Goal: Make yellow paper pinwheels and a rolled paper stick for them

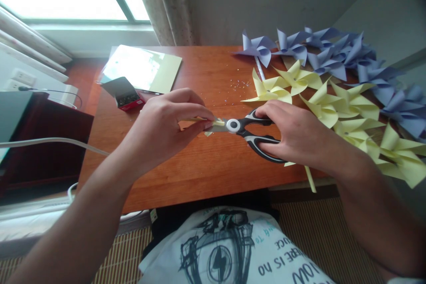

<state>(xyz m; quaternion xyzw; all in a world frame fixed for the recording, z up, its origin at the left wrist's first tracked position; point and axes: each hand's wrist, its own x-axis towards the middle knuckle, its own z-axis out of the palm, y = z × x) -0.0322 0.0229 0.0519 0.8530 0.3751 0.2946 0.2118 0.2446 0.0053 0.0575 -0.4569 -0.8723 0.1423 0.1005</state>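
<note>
My left hand (176,120) pinches a thin, pale yellow paper stick (218,123) between thumb and fingers, just above the table. The stick's tip lies at the scissor blades. Through the handle loops of black-and-grey scissors (233,126) go the fingers of my right hand (296,135), and the blades point left toward my left fingertips. How far the blades are apart is hard to make out. Beyond and beside my right hand lie several yellow paper pinwheels (271,89), with several purple paper pinwheels (258,49) farther back. A yellow stick (310,179) pokes out below my right wrist.
On the brown table (173,164), a small open red-and-black box (128,98) stands at the left. Behind it lies a stack of yellow paper sheets (168,71) under a shiny cover. Tiny scraps (241,83) dot the surface. A white cable (56,141) reaches the left edge.
</note>
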